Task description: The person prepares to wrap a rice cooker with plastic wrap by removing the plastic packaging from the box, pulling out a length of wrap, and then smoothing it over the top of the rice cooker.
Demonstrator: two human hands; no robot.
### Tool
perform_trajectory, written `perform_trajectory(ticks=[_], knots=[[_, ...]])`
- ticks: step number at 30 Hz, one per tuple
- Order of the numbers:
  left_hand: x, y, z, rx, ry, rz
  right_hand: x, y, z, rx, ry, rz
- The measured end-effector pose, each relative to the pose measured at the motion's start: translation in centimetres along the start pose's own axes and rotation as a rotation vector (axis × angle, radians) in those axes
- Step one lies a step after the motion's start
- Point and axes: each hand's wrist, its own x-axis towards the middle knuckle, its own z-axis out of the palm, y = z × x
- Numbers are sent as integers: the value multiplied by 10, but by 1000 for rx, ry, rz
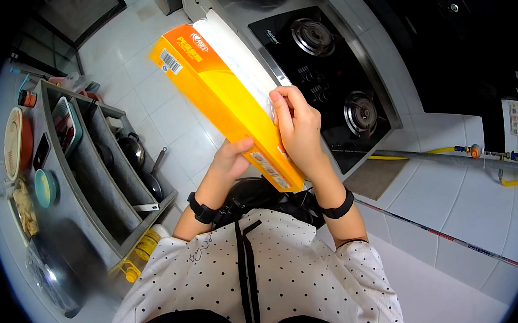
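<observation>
An orange and yellow cling film box (pixel 218 100) is held up in front of my body, tilted from upper left to lower right. Its long side is open, and white inner cardboard and clear film (pixel 243 61) show there. My left hand (pixel 232 159) grips the box from beneath, with the thumb on its yellow face near the lower end. My right hand (pixel 295 123) is at the open edge, thumb and forefinger pinched together on what looks like the film. The box hides some of the left fingers.
A black two-burner gas hob (pixel 324 71) lies beyond the box at the upper right. On the left stands a grey shelf unit (pixel 102 150) with pans and baskets. A yellow oil bottle (pixel 132 269) stands by its near end. A yellow gas hose (pixel 440 150) runs along the right wall.
</observation>
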Motion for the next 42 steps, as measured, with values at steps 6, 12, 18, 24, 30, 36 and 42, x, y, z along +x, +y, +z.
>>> perform_trajectory(ticks=[6, 12, 18, 24, 30, 36, 42], knots=[[-2, -1, -5, -20, 12, 6, -3, 1, -2, 244, 3, 148], [-2, -3, -11, -55, 15, 10, -3, 0, -13, 280, -212, 184], [-6, 6, -8, 63, -170, 23, -3, -17, -39, 423, -508, 250], [7, 9, 14, 0, -475, -99, 4, -32, -46, 116, -636, 129], [-2, 7, -4, -145, -395, -67, 10, -39, -51, -122, -708, -53], [-6, -1, -21, -111, -221, -80, 17, -40, -51, -209, -770, -75], [-3, 1, -15, -147, -323, -47, 14, -33, -46, -153, -686, -12]])
